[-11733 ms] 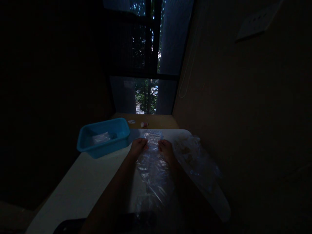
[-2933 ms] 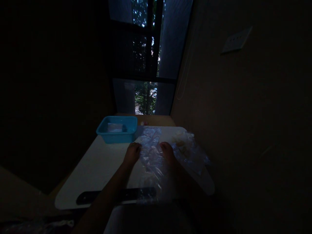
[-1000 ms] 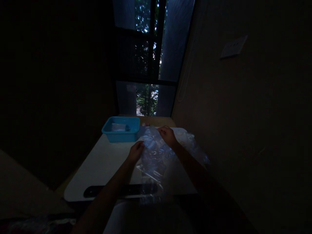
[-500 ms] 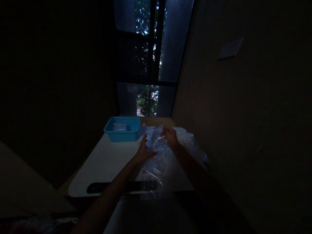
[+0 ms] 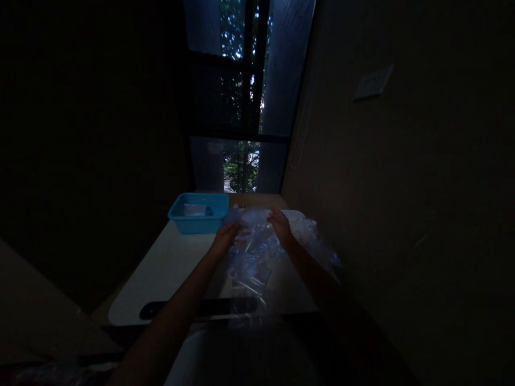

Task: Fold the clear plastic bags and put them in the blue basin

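Note:
The room is very dark. A long clear plastic bag [image 5: 251, 262] lies along the white table [image 5: 169, 268] and hangs over its near edge. My left hand [image 5: 226, 236] grips the bag's far left part with its fingers curled on the plastic. My right hand [image 5: 279, 225] pinches the bag's far right corner. Both hands are at the bag's far end, a short gap between them.
A blue plastic tub [image 5: 198, 213] with something pale inside stands at the table's far left. More crumpled clear plastic [image 5: 317, 244] lies at the right by the wall. A dark strip [image 5: 201, 308] runs along the near edge. A window [image 5: 241, 107] is behind the table.
My left hand, which lay flat with its fingers stretched on the bag half a second ago, has curled onto the plastic. The bag's far end has bunched up between my hands.

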Demonstrator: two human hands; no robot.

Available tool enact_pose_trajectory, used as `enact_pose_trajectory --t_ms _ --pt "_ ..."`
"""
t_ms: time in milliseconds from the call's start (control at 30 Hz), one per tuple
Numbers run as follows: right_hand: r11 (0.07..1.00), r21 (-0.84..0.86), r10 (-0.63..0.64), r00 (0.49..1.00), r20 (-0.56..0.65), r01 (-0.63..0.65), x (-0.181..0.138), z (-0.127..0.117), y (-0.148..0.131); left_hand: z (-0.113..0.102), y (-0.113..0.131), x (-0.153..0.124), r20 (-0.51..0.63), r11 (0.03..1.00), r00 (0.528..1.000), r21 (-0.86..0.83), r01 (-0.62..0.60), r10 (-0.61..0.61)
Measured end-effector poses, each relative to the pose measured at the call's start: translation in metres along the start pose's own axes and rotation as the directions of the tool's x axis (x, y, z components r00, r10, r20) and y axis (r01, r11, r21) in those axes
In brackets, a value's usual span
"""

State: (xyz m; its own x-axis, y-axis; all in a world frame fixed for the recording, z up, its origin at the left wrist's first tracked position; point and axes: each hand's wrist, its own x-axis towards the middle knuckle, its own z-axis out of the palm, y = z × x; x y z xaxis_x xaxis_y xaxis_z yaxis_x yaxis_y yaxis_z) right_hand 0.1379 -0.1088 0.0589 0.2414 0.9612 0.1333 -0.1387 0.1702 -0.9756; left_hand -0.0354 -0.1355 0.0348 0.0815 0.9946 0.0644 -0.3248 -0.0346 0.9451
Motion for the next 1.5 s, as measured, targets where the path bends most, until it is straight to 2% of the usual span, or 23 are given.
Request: enact_pose_trajectory --t_ms 67,100,133,200,267,300,333,467,533,700,800,1033,1167,1333,1500 --pt "0.994 0.033 0.098 0.993 0.06 -0.1 0.001 -0.005 0.004 -0.003 0.006 -0.002 0.012 0.991 0.994 -0.084 0.107 -0.106" --pt "0.982 0.044 0.176 0.976 0.132 -0.183 0.0 -0.007 0.006 -0.005 0.006 -0.003 0.008 0.982 0.988 -0.103 0.156 -0.156" --pt "0.96 0.052 0.259 0.939 0.226 -0.277 -0.001 -0.009 0.008 -0.007 0.005 -0.004 0.0 0.975 0.981 -0.111 0.195 -0.196" --pt "0.896 0.058 0.381 0.828 0.412 -0.441 -0.006 -0.013 0.014 -0.012 -0.004 -0.003 -0.043 0.965 0.969 -0.112 0.236 -0.242" --pt "0.83 0.07 0.434 0.72 0.541 -0.553 -0.011 -0.014 0.021 -0.017 -0.018 -0.001 -0.073 0.966 0.969 -0.121 0.228 -0.238" --pt "0.814 0.07 0.442 0.693 0.569 -0.576 -0.013 -0.015 0.027 -0.02 -0.025 0.001 -0.086 0.965 0.968 -0.141 0.223 -0.237" --pt "0.817 0.068 0.438 0.693 0.573 -0.572 -0.014 -0.014 0.032 -0.022 -0.032 0.004 -0.054 0.961 0.97 -0.159 0.225 -0.236" --pt "0.937 0.06 0.271 0.823 0.5 -0.345 -0.014 -0.012 0.06 -0.03 -0.047 0.012 0.016 0.965 0.979 -0.163 0.203 -0.203" --pt "0.964 0.052 0.207 0.861 0.465 -0.26 -0.012 -0.01 0.072 -0.033 -0.049 0.014 0.011 0.966 0.982 -0.181 0.187 -0.188" --pt "0.972 0.054 0.198 0.918 0.344 -0.23 -0.008 -0.007 0.09 -0.037 -0.05 0.017 0.03 0.966 0.978 -0.153 0.208 -0.206" --pt "0.978 0.065 0.173 0.945 0.277 -0.198 -0.008 -0.006 0.094 -0.039 -0.049 0.018 0.083 0.953 0.966 -0.161 0.257 -0.246" --pt "0.982 0.049 0.161 0.951 0.264 -0.18 -0.012 -0.006 0.086 -0.042 -0.047 0.017 0.188 0.949 0.946 -0.123 0.29 -0.265" --pt "0.975 0.066 0.182 0.935 0.303 -0.212 -0.013 -0.006 0.082 -0.04 -0.048 0.016 0.159 0.957 0.951 -0.072 0.28 -0.266" --pt "0.98 -0.025 0.187 0.875 0.446 -0.197 -0.011 -0.01 0.081 -0.039 -0.046 0.014 0.131 0.961 0.958 -0.073 0.267 -0.256" --pt "0.992 -0.077 0.125 0.897 0.424 -0.102 -0.012 -0.011 0.076 -0.039 -0.046 0.014 0.129 0.958 0.957 -0.091 0.271 -0.258"
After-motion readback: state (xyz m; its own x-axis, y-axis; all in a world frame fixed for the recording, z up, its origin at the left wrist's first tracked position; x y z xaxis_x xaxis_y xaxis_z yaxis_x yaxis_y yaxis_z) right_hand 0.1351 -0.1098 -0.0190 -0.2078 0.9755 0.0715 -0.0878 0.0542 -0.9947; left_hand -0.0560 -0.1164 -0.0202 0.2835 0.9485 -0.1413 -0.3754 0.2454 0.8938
